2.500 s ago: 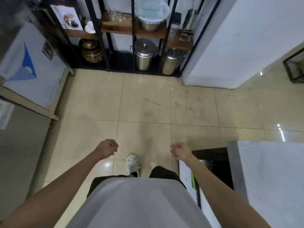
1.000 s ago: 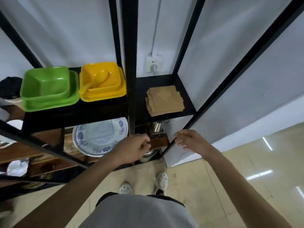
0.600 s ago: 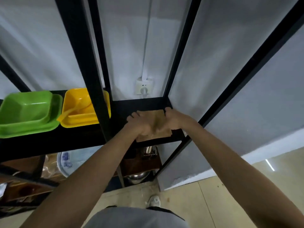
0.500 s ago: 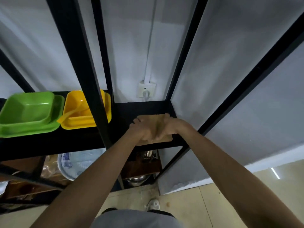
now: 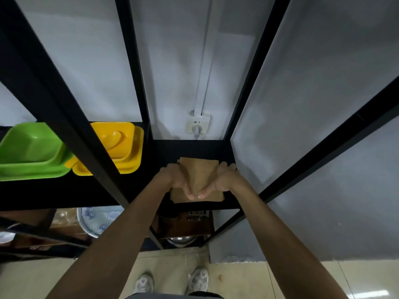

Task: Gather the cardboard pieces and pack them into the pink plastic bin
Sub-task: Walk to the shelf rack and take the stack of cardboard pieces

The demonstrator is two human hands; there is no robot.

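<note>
A stack of brown cardboard pieces (image 5: 197,172) lies on the black top shelf (image 5: 194,147) of a metal rack, in its right-hand bay. My left hand (image 5: 174,179) clasps the stack's left edge and my right hand (image 5: 221,179) its right edge. Both thumbs press on top and meet near the front of the stack. Whether the stack rests on the shelf or is lifted off it I cannot tell. No pink bin is in view.
A green dish (image 5: 32,151) and a yellow dish (image 5: 117,147) sit on the same shelf to the left. Black rack posts (image 5: 64,108) cross in front of them. A wall socket (image 5: 198,125) is behind the shelf. A blue-patterned plate (image 5: 98,220) and metal pots (image 5: 180,240) fill lower shelves.
I walked up to the rack and both hands rose from waist height onto the cardboard stack. Since half a second ago the thumbs have slid toward the stack's front edge.
</note>
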